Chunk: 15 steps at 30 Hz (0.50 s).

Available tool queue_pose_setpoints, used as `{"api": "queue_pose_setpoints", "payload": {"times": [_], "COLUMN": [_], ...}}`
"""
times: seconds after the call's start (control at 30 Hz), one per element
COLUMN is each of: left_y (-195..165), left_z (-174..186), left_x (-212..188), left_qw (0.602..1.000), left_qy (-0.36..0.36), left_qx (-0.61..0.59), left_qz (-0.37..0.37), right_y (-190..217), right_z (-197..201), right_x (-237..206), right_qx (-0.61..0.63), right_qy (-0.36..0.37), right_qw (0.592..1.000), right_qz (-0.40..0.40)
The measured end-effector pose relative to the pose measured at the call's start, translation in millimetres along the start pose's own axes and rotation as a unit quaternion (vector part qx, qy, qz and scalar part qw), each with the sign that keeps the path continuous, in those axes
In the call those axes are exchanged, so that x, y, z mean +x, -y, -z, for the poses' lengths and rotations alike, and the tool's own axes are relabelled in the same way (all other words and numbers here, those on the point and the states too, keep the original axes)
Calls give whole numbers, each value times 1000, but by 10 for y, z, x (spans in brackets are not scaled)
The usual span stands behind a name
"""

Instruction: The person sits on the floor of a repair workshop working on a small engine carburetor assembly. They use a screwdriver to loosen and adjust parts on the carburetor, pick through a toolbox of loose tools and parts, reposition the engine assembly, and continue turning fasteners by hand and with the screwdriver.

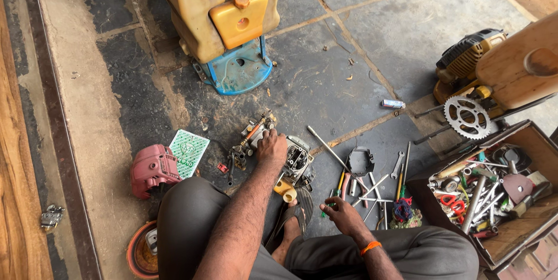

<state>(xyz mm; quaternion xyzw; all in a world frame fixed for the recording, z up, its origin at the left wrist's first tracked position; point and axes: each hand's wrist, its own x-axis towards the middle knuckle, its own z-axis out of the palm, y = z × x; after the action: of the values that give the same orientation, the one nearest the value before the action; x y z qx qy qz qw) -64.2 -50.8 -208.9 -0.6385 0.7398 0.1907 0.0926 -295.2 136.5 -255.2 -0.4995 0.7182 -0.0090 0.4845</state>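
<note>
Two hands are at work on the stone floor below me. I see the left hand (pixel 271 144) resting palm-down on a small engine block (pixel 296 164), fingers curled over its upper edge beside a carburettor-like metal assembly (pixel 254 133); whether it truly clamps the block I cannot tell. The right hand (pixel 343 210) reaches into the loose tools (pixel 372 190), fingers pinched on a green-handled screwdriver (pixel 331 198). Just under the block sits a yellow fitting (pixel 285 190), near a sandalled foot (pixel 293 222). Further left lie a green patterned card (pixel 188 152) and a red engine cover (pixel 153 168). To the right stands a wooden toolbox (pixel 500 193), with a toothed sprocket (pixel 468 117) above it. At the top stands a yellow tank (pixel 215 7) on a blue base (pixel 238 71).
</note>
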Motion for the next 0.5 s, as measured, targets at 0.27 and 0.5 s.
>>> {"api": "queue_pose_setpoints", "payload": {"times": [0.27, 0.5], "left_y": [63, 25], "left_z": [53, -79], "left_x": [-71, 66], "left_qw": [998, 1000], "left_qy": [18, -13], "left_qx": [-39, -23], "left_qz": [40, 9], "right_y": [18, 72], "right_z": [12, 41], "right_x": [-30, -75], "right_qx": [10, 1], "right_qy": [-11, -12], "right_qw": [1000, 1000], "right_qz": [14, 9]}}
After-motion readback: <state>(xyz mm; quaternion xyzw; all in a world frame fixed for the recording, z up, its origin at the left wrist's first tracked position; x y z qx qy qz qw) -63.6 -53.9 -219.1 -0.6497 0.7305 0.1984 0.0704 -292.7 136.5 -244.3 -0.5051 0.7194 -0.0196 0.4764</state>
